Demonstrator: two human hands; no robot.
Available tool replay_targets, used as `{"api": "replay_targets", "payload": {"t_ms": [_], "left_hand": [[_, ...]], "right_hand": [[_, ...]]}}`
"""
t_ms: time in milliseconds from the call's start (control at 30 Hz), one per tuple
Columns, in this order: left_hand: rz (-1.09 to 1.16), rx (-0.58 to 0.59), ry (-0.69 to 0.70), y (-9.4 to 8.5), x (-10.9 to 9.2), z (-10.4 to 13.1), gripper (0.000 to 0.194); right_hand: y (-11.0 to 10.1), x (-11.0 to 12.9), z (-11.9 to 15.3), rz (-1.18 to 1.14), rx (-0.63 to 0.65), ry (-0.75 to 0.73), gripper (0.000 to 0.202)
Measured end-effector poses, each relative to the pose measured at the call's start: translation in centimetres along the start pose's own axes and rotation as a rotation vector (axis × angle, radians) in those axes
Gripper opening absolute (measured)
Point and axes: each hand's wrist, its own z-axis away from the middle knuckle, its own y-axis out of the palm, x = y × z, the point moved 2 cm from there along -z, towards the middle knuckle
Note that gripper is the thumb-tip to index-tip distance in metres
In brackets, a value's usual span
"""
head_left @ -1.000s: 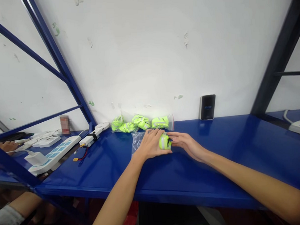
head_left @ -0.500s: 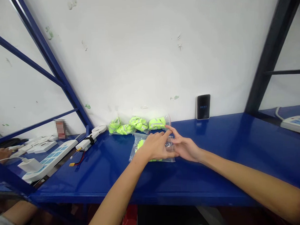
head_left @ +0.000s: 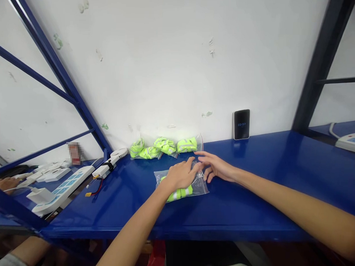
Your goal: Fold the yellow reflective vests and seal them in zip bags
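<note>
A clear zip bag (head_left: 200, 187) lies flat on the blue table, with a folded neon yellow cloth (head_left: 179, 194) with silver stripes inside. My left hand (head_left: 182, 174) rests palm down over the bag, fingers stretched out, covering part of the cloth. At the bag's right end is my right hand (head_left: 218, 166), its fingers apart and their tips at the bag's upper right edge. Whether those tips touch the plastic is hard to tell. Behind, along the wall, sit several similar bagged neon yellow bundles (head_left: 165, 145).
A device with a lit clock (head_left: 241, 124) leans on the wall. To the left lie a white handheld fan (head_left: 118, 153), a wired connector (head_left: 89, 194) and a power strip (head_left: 65, 189). Another person's hand (head_left: 5, 183) is at far left. Blue frame posts (head_left: 60, 67) stand beside the table.
The bag has turned slightly, and its right end and more of the yellow cloth now show. My right hand's fingers have spread and my left hand lies flatter.
</note>
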Motion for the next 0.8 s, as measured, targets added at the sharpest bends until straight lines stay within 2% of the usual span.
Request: {"api": "replay_targets", "payload": {"t_ms": [67, 200, 300, 400, 500, 600, 667, 733, 800], "left_hand": [[0.044, 0.003, -0.023, -0.5, 0.5, -0.5, 0.061], [0.157, 0.019, 0.126, -1.3, 1.6, -1.9, 0.047], [0.253, -0.004, 0.217, -1.3, 2.3, -3.0, 0.042], [0.345, -0.179, 0.22, -1.2, 2.3, -3.7, 0.035], [0.402, -0.406, 0.323, -1.3, 1.7, -3.4, 0.025], [0.407, -0.522, 0.388, -1.3, 1.3, -2.7, 0.02], [0.38, -0.483, 0.357, -1.0, 1.6, -2.5, 0.021], [0.354, -0.325, 0.296, -0.4, 2.0, -2.9, 0.023], [0.364, -0.135, 0.24, 0.3, 2.5, -3.3, 0.033]], "right_hand": [[-0.6, -0.1, -0.2, 0.116, -0.086, 0.008, 0.05], [-0.2, 0.2, 0.0, 0.336, -0.002, -0.004, 0.048], [0.2, 0.2, 0.0, 0.447, -0.002, -0.003, 0.046], [0.1, -0.4, -0.3, 0.46, -0.02, -0.008, 0.04], [-0.1, -0.8, -0.5, 0.413, -0.033, -0.032, 0.035], [-0.1, -1.0, -0.5, 0.392, -0.035, -0.053, 0.033], [0.0, -1.0, -0.6, 0.396, -0.035, -0.055, 0.032], [0.0, -1.1, -0.6, 0.407, -0.031, -0.055, 0.029], [0.0, -1.1, -0.7, 0.417, -0.022, -0.056, 0.025]]}}
